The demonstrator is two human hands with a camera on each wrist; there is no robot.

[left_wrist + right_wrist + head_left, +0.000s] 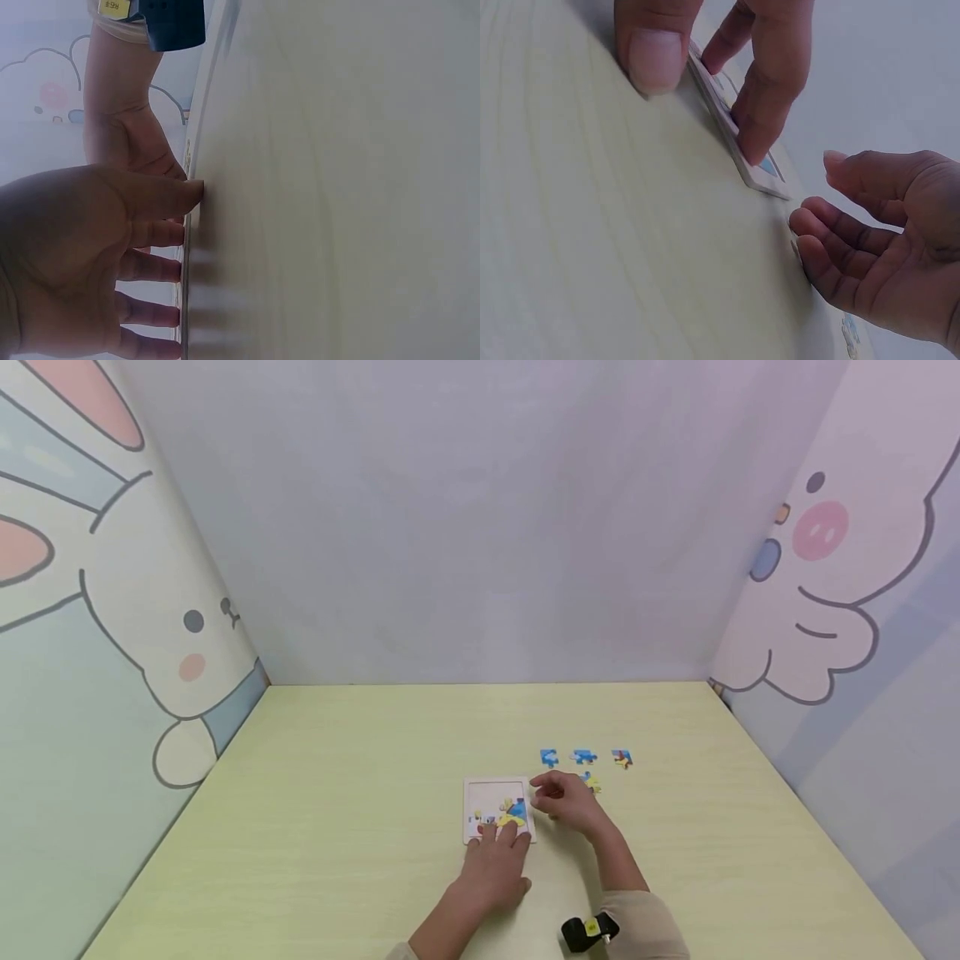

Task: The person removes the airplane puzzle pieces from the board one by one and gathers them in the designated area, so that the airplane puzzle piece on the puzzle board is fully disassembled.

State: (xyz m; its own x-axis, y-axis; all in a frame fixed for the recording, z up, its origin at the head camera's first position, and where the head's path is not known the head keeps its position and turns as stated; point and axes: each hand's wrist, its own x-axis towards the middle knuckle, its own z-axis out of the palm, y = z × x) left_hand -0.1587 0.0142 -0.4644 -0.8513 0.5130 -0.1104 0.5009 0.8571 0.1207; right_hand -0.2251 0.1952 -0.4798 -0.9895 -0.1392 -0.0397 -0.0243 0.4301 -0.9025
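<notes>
A small jigsaw tray (pixel 466 810) with a pale frame lies on the table. Blue and yellow puzzle pieces (pixel 517 812) fill part of its lower right, with smaller coloured bits at lower left. My left hand (pixel 495 870) rests with spread fingers on the tray's near edge, covering part of it. Beside the tray's right edge is my right hand (pixel 570 806), fingers loosely bent. In the right wrist view, a gap shows between the thumb and fingertips of that right hand (pixel 892 225), and nothing is visible between them. A blue-yellow piece (pixel 592 782) peeks out behind it.
Beyond the right hand, a blue piece (pixel 549 757), a second blue piece (pixel 583 757) and a blue, red and yellow piece (pixel 622 758) lie in a row. The pale wooden table (pixel 360 760) meets a plain back wall (pixel 487 527). Cartoon-printed walls flank both sides.
</notes>
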